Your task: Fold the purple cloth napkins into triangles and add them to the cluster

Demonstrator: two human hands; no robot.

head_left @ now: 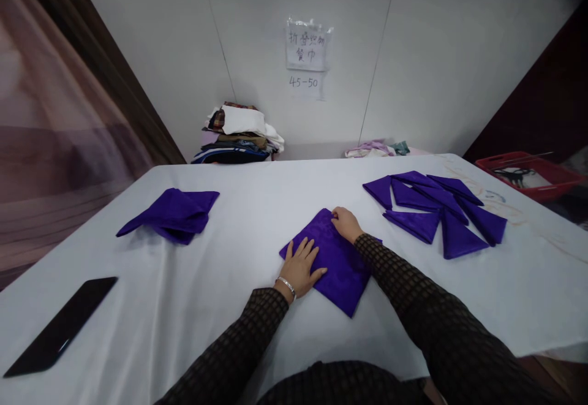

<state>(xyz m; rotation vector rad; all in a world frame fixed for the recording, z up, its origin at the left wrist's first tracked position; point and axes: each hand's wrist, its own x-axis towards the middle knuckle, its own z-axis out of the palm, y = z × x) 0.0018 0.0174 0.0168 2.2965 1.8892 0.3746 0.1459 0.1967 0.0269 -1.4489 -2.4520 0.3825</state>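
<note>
Purple napkin (333,258), folded
Left hand (301,267) spread flat; right hand (346,224) at far corner, pinch unclear; likely soft, light: take corners

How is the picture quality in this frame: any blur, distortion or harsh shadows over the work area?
Head view: wide-angle distortion splays the walls and the table outward; the curtain at left is smeared; light is even, with only faint shadows; the left hand and right hand on the purple napkin are sharp; the wall sign shows slight glare on its plastic cover, writing legible.
</note>
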